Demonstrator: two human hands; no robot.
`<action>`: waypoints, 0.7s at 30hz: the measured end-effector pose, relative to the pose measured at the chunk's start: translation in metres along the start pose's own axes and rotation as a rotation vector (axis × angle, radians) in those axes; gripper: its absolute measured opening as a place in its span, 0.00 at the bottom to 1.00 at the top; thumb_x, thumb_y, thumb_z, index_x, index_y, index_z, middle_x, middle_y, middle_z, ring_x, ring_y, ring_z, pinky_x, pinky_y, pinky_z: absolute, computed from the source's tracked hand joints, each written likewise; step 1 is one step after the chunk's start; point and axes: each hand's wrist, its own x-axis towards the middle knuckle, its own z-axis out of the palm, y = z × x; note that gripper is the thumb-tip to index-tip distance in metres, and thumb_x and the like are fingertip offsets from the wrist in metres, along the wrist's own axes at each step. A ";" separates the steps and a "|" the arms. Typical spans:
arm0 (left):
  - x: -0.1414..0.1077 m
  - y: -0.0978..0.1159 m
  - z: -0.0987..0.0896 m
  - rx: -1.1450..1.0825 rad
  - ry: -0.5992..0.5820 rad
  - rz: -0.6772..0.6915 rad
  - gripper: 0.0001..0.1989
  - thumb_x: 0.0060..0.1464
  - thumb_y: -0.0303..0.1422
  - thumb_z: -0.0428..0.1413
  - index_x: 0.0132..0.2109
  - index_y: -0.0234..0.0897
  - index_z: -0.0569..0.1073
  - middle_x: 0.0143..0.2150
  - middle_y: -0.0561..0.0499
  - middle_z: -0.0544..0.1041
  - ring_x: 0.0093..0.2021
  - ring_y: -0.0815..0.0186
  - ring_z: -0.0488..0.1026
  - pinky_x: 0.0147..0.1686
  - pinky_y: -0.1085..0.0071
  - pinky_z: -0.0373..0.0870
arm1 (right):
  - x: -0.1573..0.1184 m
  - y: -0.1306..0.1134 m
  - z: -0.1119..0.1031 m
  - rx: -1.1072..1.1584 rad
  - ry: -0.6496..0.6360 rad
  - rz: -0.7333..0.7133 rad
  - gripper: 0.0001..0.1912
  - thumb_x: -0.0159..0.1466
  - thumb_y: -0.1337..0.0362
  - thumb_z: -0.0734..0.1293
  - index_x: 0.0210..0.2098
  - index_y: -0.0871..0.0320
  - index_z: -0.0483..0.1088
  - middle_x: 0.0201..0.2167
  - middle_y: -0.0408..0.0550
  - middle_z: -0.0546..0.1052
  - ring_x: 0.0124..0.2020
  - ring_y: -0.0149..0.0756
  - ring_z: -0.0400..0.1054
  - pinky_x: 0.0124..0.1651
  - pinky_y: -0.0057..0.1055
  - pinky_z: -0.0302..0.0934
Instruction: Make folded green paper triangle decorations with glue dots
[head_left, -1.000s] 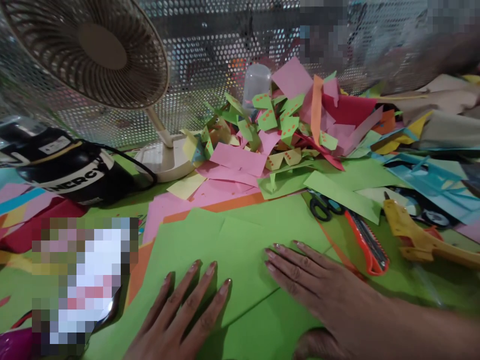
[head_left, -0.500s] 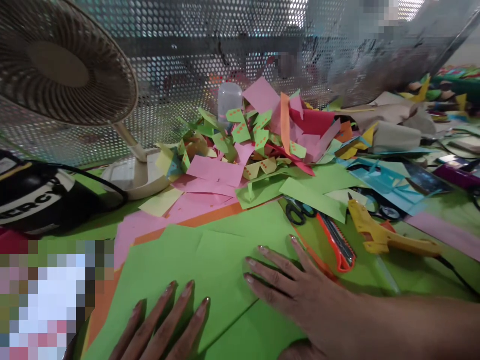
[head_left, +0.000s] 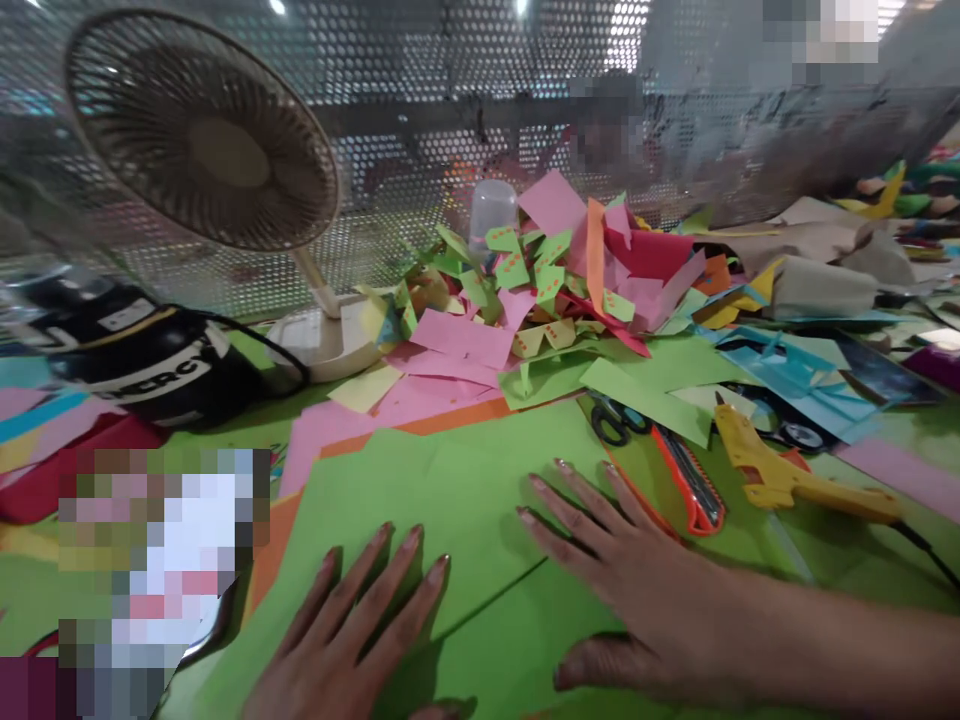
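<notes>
Both hands lie spread on sheets of green paper (head_left: 465, 470). My left hand (head_left: 352, 620) presses flat near the lower middle, fingers stretched apart. To its right, my right hand (head_left: 622, 570) rests palm down with fingers fanned out and thumb out to the side. A dark edge line between two green sheets runs between the hands. Orange paper (head_left: 274, 545) and pink paper (head_left: 319, 430) show from beneath the green. Just beyond my right hand lie an orange-red box cutter (head_left: 690, 480), black-handled scissors (head_left: 615, 418) and a yellow glue gun (head_left: 772, 475). Neither hand holds anything.
A heap of cut paper pieces (head_left: 465, 340) spreads across the back, with a clear plastic cup (head_left: 493, 215) behind. On the left stand a desk fan (head_left: 225, 150) and a black bottle (head_left: 150, 350) lying tilted. A perforated metal panel (head_left: 420, 120) closes the back.
The camera view has swung left, so things sit farther right. Both hands stay flat on the green paper, my left hand now showing more fully; the crease near the sheet's top no longer shows.
</notes>
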 end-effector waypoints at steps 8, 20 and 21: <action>0.006 0.004 -0.014 -0.097 -0.070 -0.061 0.35 0.60 0.53 0.47 0.69 0.46 0.52 0.69 0.46 0.57 0.68 0.47 0.53 0.59 0.44 0.61 | -0.004 0.001 -0.012 -0.087 -0.049 0.026 0.41 0.65 0.41 0.58 0.69 0.47 0.35 0.71 0.49 0.39 0.70 0.58 0.30 0.65 0.67 0.33; 0.011 0.008 -0.018 -0.366 -0.125 -0.160 0.35 0.59 0.55 0.46 0.68 0.46 0.55 0.69 0.43 0.55 0.68 0.43 0.51 0.61 0.36 0.52 | -0.022 -0.012 -0.087 0.103 -0.023 0.126 0.37 0.63 0.44 0.62 0.67 0.38 0.46 0.67 0.38 0.55 0.64 0.57 0.55 0.61 0.51 0.59; 0.011 0.008 -0.016 -0.371 -0.108 -0.159 0.35 0.59 0.55 0.47 0.68 0.46 0.55 0.69 0.43 0.55 0.68 0.43 0.51 0.61 0.36 0.51 | -0.015 -0.017 -0.087 0.108 -0.017 0.097 0.36 0.64 0.44 0.61 0.68 0.39 0.46 0.67 0.39 0.55 0.64 0.56 0.56 0.61 0.50 0.59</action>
